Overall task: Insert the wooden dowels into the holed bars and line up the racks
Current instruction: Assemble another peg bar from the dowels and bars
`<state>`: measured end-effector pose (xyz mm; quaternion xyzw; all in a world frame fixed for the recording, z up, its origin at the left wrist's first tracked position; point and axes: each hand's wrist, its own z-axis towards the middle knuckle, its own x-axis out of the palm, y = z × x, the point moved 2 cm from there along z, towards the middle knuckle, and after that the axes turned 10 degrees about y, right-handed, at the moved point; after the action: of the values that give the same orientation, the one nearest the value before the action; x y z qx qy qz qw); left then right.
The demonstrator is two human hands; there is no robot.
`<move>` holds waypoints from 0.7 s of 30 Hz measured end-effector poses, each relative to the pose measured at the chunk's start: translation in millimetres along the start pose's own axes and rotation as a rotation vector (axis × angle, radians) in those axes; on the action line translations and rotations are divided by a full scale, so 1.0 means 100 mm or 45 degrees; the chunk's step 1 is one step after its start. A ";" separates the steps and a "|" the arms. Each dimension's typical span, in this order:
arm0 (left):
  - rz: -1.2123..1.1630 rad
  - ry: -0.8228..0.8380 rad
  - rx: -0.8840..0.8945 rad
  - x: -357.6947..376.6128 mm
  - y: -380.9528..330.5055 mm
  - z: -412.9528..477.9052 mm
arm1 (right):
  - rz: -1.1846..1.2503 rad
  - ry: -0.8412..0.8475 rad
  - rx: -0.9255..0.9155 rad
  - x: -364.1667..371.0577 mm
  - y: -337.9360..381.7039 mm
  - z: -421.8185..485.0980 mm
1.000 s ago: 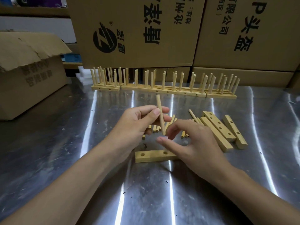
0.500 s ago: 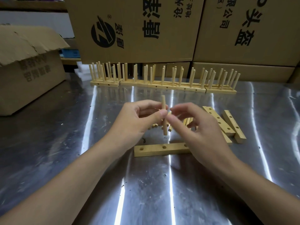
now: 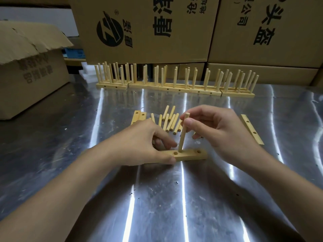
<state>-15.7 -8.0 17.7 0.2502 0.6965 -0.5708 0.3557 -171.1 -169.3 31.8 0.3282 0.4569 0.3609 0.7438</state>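
Right hand (image 3: 218,130) pinches dowel (image 3: 183,135) near its top. Dowel stands almost straight up, low end at middle hole of holed bar (image 3: 190,154); how deep, cannot tell. Bar lies flat near middle of table (image 3: 174,198), long side running left to right. Left hand (image 3: 143,145) grips bar's left end, pins it down. Push should go straight down. Loose dowels (image 3: 170,122) just behind hands. Finished racks (image 3: 174,86) in row along far edge, cardboard boxes (image 3: 148,28) behind. Table shiny metal, likely slippery.
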 end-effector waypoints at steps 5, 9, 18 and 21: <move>-0.028 -0.025 0.022 0.05 -0.02 0.02 | -0.006 0.041 -0.042 0.07 -0.01 -0.01; -0.053 -0.008 0.033 0.05 -0.02 0.00 | -0.133 0.061 -0.066 0.08 -0.02 -0.02; -0.028 -0.045 0.034 0.05 -0.01 0.01 | -0.235 0.109 -0.033 0.10 0.00 -0.03; -0.032 -0.055 0.027 0.05 -0.02 0.01 | -0.156 0.035 -0.014 0.14 0.04 -0.06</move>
<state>-20.6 -9.4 14.8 0.2329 0.6855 -0.5879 0.3609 -172.8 -154.5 27.3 0.2904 0.4844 0.3219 0.7599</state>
